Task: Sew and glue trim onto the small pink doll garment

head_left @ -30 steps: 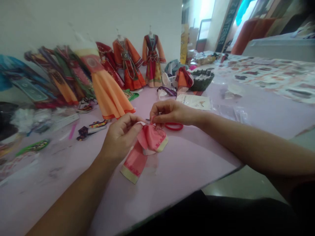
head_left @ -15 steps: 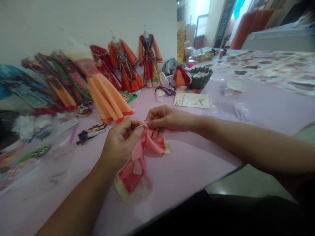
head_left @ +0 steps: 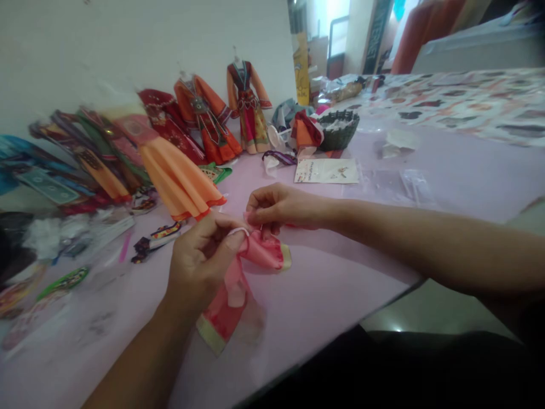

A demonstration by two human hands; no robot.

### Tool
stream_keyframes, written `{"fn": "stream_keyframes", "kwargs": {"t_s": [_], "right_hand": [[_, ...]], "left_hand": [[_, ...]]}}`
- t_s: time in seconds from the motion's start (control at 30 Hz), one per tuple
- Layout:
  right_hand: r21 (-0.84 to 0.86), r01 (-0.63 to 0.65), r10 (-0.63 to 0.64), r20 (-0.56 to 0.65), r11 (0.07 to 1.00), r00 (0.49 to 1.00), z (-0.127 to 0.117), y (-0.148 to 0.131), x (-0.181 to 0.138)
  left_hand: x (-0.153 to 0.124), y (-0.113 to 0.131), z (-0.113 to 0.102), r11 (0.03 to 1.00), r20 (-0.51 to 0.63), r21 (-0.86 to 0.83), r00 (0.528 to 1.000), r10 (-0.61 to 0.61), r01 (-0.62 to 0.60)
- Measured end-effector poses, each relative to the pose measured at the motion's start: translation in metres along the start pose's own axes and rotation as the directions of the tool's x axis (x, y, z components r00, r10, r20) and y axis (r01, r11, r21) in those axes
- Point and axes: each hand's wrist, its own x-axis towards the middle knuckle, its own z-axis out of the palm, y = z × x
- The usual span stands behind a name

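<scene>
A small pink doll garment (head_left: pixel 267 254) with pale gold cuff bands hangs between my hands, its two sleeve-like ends draping onto the pink tabletop (head_left: pixel 323 318). Thumb and fingers of my left hand (head_left: pixel 204 250) pinch its upper edge, where a whitish strip of cloth shows. Close beside it, my right hand (head_left: pixel 283 207) is closed with fingertips pressed together on the garment's edge. Whether a needle or thread sits in those fingertips is too small to make out.
Doll dresses stand along the wall, among them an orange skirted one (head_left: pixel 174 170) just beyond my left hand. A dark green basket (head_left: pixel 338 132), a printed card (head_left: pixel 327 171) and clear plastic bags (head_left: pixel 392 187) lie behind my right hand. Scraps and trims (head_left: pixel 157 236) are at left.
My left hand has shifted slightly left and down, and a whitish strip now shows more at its thumb. My right hand stays close by, still pinching. The camera view has turned a little.
</scene>
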Motion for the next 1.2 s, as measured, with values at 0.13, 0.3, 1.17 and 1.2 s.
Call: {"fn": "stream_keyframes", "kwargs": {"t_s": [0.13,0.3,1.17,1.2], "right_hand": [[-0.017,-0.001,0.001,0.016,1.000,1.000,0.001,0.001,0.000],[0.069,-0.035,0.030,0.080,0.997,0.996,-0.002,0.004,0.001],[0.418,-0.175,0.143,0.108,0.891,0.984,-0.003,0.008,0.004],[0.417,-0.176,0.146,0.104,0.892,0.984,-0.002,0.008,0.004]], "left_hand": [[-0.002,0.006,0.003,0.999,-0.016,0.032,1.000,-0.013,0.014],[0.001,-0.003,0.003,0.999,0.022,0.040,1.000,0.006,-0.007],[0.008,-0.017,0.003,0.947,-0.122,-0.227,0.958,-0.258,0.226],[0.008,-0.017,0.003,0.943,-0.115,-0.234,0.957,-0.268,0.236]]}}
